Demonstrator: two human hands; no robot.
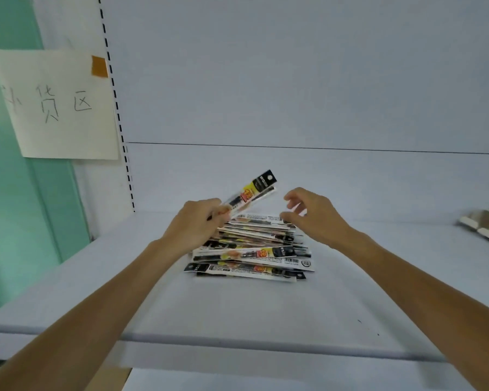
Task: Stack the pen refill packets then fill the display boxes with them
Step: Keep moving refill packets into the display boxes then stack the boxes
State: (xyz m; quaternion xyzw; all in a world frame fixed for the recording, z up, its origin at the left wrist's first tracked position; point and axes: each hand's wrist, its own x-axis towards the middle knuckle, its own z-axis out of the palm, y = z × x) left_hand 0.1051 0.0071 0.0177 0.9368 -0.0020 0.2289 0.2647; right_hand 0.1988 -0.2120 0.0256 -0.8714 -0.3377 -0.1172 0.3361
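My left hand pinches one long, flat, glossy refill packet, its black hang-hole end tilted up-right. My right hand, loosely curled and empty, hangs over the pile lying left-to-right on the shelf.

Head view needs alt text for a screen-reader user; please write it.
A person's left hand holds one pen refill packet tilted up above a pile of packets on a white shelf, while the right hand, fingers loosely curled, hovers by the pile's right end. A handwritten sign hangs at left.
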